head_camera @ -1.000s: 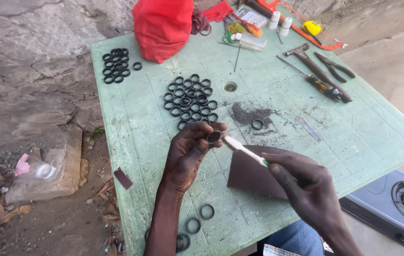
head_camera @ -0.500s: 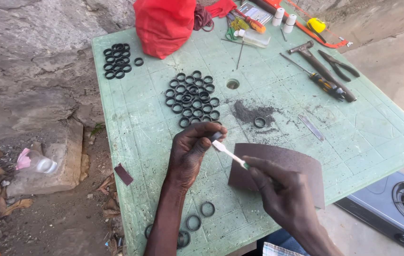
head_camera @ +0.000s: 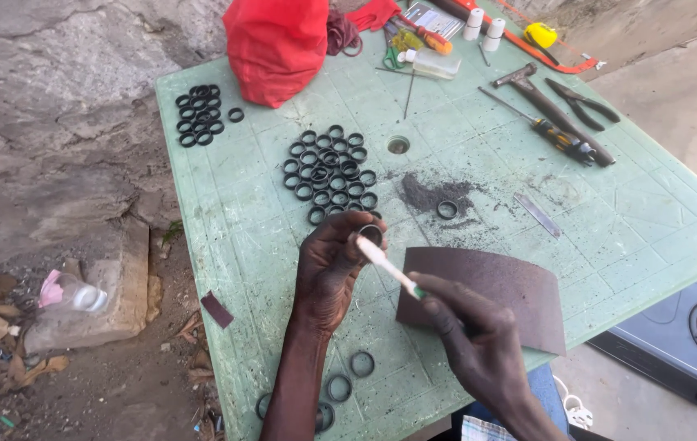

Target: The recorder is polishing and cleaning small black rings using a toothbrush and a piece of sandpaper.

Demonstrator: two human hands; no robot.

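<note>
Head view: left hand [head_camera: 330, 273] at frame centre, fingers pinched shut on a small dark ring [head_camera: 370, 234] held just above the table [head_camera: 651, 220]. Right hand [head_camera: 475, 339] lower centre-right, clamped on a thin white stick [head_camera: 387, 265] with a green bit at the grip; stick tip points up-left and meets the ring. Hands apart, joined only via stick and ring.

Right hand is over a brown sheet [head_camera: 500, 290] lying flat on the table, right of centre.

Ring pile [head_camera: 330, 171] upper centre, just above the left hand. Smaller ring group [head_camera: 200, 114] at upper left of the table. Single ring [head_camera: 446, 209] sits in a patch of dark dust [head_camera: 426, 194] right of the pile. A few more loose rings [head_camera: 348, 376] at the bottom near the left forearm.

Red bag [head_camera: 277, 45] at top centre. Hammer [head_camera: 549, 106], pliers [head_camera: 581, 100] and screwdriver [head_camera: 549, 131] at upper right. Two white spools [head_camera: 483, 24] along the top edge. Metal strip [head_camera: 538, 215] right of the dust.

Gas stove [head_camera: 696, 343] off the table, lower right corner. Bare ground with litter on the left.
</note>
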